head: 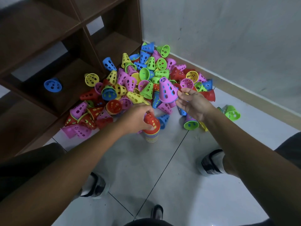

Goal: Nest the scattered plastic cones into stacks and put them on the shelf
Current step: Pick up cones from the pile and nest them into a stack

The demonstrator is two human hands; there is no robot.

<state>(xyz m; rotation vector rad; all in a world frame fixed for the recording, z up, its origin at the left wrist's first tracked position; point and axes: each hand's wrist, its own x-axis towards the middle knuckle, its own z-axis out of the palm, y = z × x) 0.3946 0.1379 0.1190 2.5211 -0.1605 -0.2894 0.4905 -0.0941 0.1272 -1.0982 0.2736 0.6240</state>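
The left hand [138, 119] clamps the red-topped stack of nested plastic cones [151, 129] standing on the grey floor tiles [162, 168]; the right hand [192, 103] pinches a perforated pink plastic cone [167, 91] at one o'clock of it. Lowered askew, that cone may jam or tip the stack; the brown wooden shelf [68, 51] at ten o'clock holds only one blue cone [53, 85].

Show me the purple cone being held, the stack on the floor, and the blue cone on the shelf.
purple cone [167, 91], head view, its side wall.
stack [151, 136], head view, its nested rims.
blue cone [53, 85], head view, its open mouth.

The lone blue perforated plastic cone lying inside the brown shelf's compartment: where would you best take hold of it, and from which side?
Probably by the wide rim of the blue perforated plastic cone, coming from the brown wooden shelf's open front. The cone lies on its side with its mouth facing outward, so fingers can hook inside the rim and the thumb pinch the wall.
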